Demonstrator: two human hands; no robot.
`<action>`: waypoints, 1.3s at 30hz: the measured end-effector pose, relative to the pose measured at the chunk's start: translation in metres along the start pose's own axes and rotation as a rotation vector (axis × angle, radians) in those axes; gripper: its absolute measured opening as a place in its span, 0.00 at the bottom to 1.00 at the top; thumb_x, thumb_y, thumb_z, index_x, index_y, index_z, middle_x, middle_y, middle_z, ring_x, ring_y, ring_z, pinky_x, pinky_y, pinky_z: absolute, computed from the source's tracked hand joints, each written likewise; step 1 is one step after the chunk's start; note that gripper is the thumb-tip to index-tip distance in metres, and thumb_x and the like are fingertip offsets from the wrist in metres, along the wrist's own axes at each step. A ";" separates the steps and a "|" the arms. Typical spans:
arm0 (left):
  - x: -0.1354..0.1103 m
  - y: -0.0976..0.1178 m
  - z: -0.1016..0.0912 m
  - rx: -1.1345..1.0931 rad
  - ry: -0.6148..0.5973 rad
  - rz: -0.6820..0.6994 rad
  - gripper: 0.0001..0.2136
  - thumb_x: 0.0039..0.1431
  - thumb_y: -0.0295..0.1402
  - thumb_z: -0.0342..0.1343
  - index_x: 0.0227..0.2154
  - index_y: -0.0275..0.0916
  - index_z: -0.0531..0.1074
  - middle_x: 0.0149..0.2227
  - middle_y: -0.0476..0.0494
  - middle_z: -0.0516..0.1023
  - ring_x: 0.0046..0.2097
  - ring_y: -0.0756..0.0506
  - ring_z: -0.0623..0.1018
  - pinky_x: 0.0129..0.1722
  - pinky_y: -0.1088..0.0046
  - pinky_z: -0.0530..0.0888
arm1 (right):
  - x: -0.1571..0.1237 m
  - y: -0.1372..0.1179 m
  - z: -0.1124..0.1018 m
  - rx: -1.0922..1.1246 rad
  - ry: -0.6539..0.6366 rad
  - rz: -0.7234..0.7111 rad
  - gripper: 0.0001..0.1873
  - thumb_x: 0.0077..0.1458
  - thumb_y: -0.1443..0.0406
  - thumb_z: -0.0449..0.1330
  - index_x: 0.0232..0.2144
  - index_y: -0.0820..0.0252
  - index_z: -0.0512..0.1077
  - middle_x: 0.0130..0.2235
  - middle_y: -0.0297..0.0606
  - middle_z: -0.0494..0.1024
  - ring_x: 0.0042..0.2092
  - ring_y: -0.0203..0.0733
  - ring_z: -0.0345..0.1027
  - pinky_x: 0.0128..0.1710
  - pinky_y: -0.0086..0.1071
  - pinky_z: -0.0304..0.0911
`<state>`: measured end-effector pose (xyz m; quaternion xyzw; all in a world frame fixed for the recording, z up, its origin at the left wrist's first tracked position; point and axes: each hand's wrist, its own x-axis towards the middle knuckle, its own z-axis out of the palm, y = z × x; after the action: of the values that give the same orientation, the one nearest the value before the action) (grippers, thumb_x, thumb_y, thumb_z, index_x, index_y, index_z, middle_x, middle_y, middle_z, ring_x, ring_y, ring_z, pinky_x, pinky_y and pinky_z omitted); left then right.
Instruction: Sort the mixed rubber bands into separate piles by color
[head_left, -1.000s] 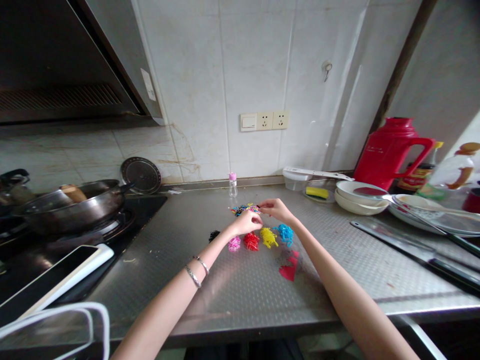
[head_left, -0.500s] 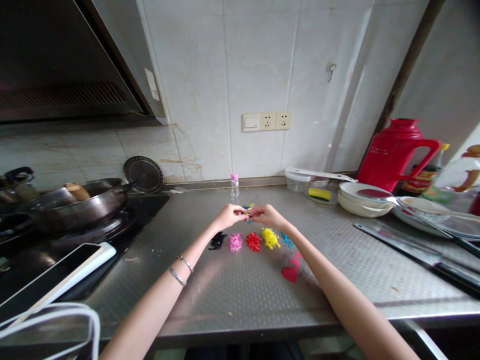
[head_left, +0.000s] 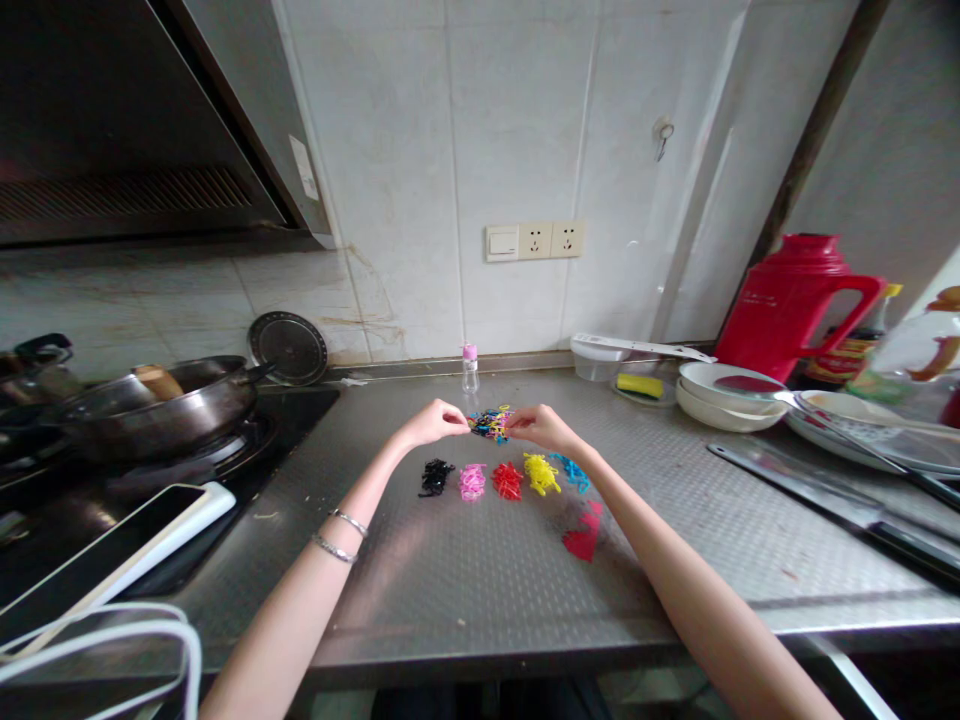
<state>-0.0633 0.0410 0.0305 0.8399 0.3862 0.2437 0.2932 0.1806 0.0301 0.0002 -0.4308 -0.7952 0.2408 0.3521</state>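
Note:
A mixed heap of small, colourful rubber bands (head_left: 491, 424) lies on the steel counter. At its left edge the fingertips of my left hand (head_left: 435, 424) are pinched together. My right hand (head_left: 541, 427) is pinched at the right edge of the same heap. What either pinch holds is too small to make out. Nearer to me, sorted by colour, lie a black pile (head_left: 435, 478), a pink pile (head_left: 472, 482), a red pile (head_left: 508, 481), a yellow pile (head_left: 541, 474) and a blue pile (head_left: 574, 473), partly behind my right forearm.
Behind the heap stands a pink-capped clear bottle (head_left: 469, 370). A clear bag with a red print (head_left: 583, 532) lies beside my right forearm. To the right are a knife (head_left: 795, 490), bowls (head_left: 727, 412) and a red thermos (head_left: 787, 305). A pan (head_left: 161, 410) sits on the stove at left.
My hands have moved apart from where they met over the mixed heap. The left hand went left, the right slightly right, and more of the heap and the blue pile shows.

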 end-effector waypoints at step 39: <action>-0.028 -0.059 -0.041 -0.019 0.011 -0.405 0.15 0.46 0.43 0.52 0.29 0.34 0.71 0.21 0.49 0.67 0.18 0.56 0.60 0.14 0.81 0.52 | -0.010 0.004 0.004 -0.755 -0.047 0.177 0.13 0.54 0.63 0.49 0.34 0.58 0.73 0.40 0.42 0.74 0.42 0.39 0.66 0.35 0.24 0.57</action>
<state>-0.1351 0.0622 0.0143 0.7409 0.5465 0.1879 0.3422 0.1832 0.0237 -0.0088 -0.5914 -0.7956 -0.0297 0.1282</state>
